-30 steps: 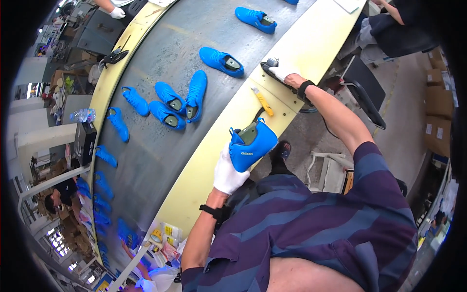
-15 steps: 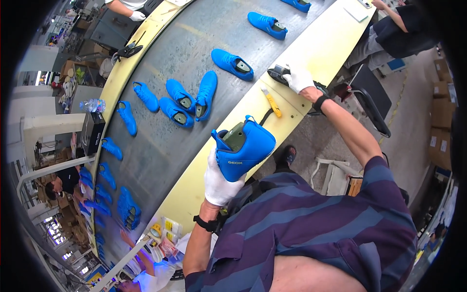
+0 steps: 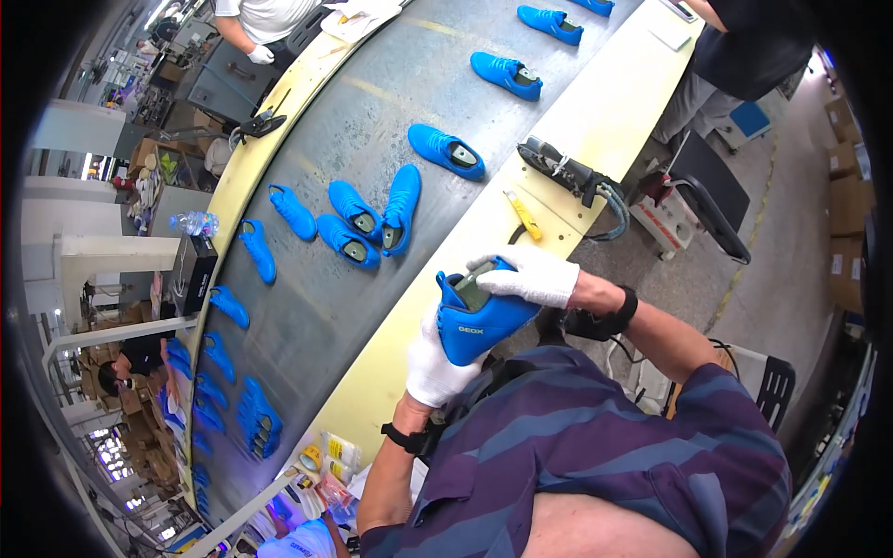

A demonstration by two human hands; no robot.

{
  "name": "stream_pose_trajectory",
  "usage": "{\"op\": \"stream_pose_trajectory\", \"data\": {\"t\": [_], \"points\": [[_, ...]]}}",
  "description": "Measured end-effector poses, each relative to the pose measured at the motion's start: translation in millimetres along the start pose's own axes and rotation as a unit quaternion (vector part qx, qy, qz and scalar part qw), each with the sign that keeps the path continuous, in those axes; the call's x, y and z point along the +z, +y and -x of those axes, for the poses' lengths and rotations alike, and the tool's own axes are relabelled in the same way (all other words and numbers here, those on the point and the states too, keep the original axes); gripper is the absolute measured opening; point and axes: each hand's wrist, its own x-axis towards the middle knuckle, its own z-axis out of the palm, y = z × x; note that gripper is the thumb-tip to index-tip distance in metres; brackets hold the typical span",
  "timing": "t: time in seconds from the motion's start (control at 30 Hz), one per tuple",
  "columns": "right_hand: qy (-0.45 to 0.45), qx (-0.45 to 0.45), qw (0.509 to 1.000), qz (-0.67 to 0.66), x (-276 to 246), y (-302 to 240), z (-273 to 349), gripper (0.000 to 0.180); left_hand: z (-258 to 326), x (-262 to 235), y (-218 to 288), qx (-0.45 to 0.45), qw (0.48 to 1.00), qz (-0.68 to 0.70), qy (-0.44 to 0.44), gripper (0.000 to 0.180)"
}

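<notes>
Many blue shoes (image 3: 400, 209) already lie along the grey conveyor belt (image 3: 391, 102), far and left. One blue shoe (image 3: 484, 321) is near, gripped underneath by the left hand (image 3: 437, 363); the right hand (image 3: 530, 274) clasps its opening, seemingly over a last. The handheld tool (image 3: 563, 172) rests unused.

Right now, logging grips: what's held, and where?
A blue shoe: left hand grips its sole side from below, right hand rests over its opening.

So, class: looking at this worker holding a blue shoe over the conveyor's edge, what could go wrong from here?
1. The blue shoe is held off the belt in the left hand and right hand; it might slip to the floor.
2. The power tool and yellow knife lie near the table edge; an elbow could knock them off.
</notes>
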Motion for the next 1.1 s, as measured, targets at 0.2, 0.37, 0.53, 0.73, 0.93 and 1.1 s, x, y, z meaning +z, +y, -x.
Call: {"op": "stream_pose_trajectory", "data": {"t": [0.2, 0.37, 0.53, 0.73, 0.93, 1.1], "points": [[0.055, -0.036, 0.997, 0.033, 11, -3, 3, 0.042, 8, 3, -6, 0.015, 1.0, 0.028, -0.003, 0.097], [0.073, 0.051, 0.956, -0.279, 17, -24, 13, 0.05, 6, 4, 0, 0.04, 0.999, 0.029, 0.017, 0.098], [0.044, -0.007, 0.921, -0.387, 39, -22, 25, 0.036, 4, 6, 9, 0.037, 0.998, 0.054, 0.005, 0.091], [0.094, -0.105, 0.962, -0.236, 68, -65, 44, 0.036, 17, 22, -39, -0.047, 0.97, 0.238, 0.014, 0.074], [0.12, -0.14, 0.949, -0.254, 76, -76, 35, 0.038, 8, 30, -88, 0.088, 0.994, 0.051, -0.039, 0.073], [0.139, -0.11, 0.973, -0.148, 80, -50, 14, 0.036, -3, 12, -77, 0.007, 0.99, 0.134, -0.035, 0.071]]}}
